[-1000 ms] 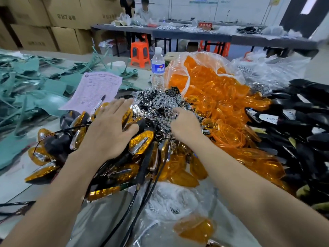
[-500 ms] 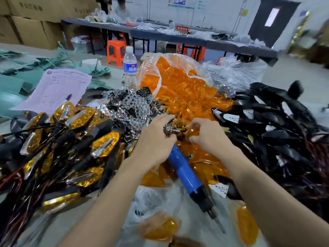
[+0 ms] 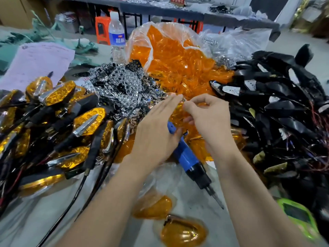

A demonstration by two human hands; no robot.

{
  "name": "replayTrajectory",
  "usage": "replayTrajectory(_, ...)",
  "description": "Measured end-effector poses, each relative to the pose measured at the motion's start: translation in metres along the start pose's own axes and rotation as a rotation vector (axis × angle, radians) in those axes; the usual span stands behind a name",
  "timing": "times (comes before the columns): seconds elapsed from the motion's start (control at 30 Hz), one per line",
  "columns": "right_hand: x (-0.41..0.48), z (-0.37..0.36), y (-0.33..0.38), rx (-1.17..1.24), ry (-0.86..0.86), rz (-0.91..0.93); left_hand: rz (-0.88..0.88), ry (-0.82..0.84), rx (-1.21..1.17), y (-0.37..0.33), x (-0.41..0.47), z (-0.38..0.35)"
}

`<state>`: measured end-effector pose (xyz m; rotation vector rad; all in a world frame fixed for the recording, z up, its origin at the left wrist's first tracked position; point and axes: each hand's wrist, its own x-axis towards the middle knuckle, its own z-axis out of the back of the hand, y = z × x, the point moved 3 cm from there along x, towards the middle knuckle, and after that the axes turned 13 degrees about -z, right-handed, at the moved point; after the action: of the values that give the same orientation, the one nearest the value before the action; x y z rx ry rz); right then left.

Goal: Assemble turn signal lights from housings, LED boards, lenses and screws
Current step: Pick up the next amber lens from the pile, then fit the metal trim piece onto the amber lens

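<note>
Left hand (image 3: 156,136) is flat, fingers straight, over the blue screwdriver (image 3: 187,155). Right hand (image 3: 210,120) curls, thumb and forefinger pinched; on what, I cannot tell. Orange lenses (image 3: 178,68) pile far centre, housings (image 3: 276,107) right.

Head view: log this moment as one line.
left hand flat over screwdriver | right hand pinching, contents unclear | orange lenses piled behind

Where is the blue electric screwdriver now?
In the head view, the blue electric screwdriver lies at centre, its rear end under the left hand, just left of the right hand, its bit pointing toward the near right.
</note>
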<state>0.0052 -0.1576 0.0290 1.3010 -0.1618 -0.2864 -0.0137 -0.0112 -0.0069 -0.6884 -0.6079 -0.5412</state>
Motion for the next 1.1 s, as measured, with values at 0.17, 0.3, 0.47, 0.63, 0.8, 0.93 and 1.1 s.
replayTrajectory(0.17, -0.010, -0.014, -0.005, 0.171, 0.191, -0.164, 0.036, -0.051, 0.009, 0.016, -0.007, -0.001)
replayTrajectory(0.3, 0.010, -0.010, -0.001, 0.038, 0.106, -0.097, 0.446, -0.244, -0.395, 0.042, -0.002, 0.012)
replayTrajectory(0.47, 0.049, -0.045, 0.016, -0.279, 0.139, 0.040, 0.701, -0.532, -0.866, 0.056, -0.004, 0.028)
replayTrajectory(0.63, 0.076, -0.104, 0.029, -0.885, 0.307, 0.261, 0.729, -0.582, -1.000, 0.058, -0.001, 0.033)
replayTrajectory(0.8, 0.088, -0.116, 0.021, -1.366, 0.303, 0.437, 0.770, -0.458, -0.968, 0.056, -0.002, 0.032)
replayTrajectory(0.93, 0.091, -0.099, 0.015, -1.005, 0.094, 0.307, 0.821, -0.539, -1.044, 0.054, -0.002, 0.024)
replayTrajectory(1.1, 0.068, -0.063, 0.016, -0.628, -0.007, 0.299, 0.818, -0.541, -0.960, 0.051, -0.004, 0.022)
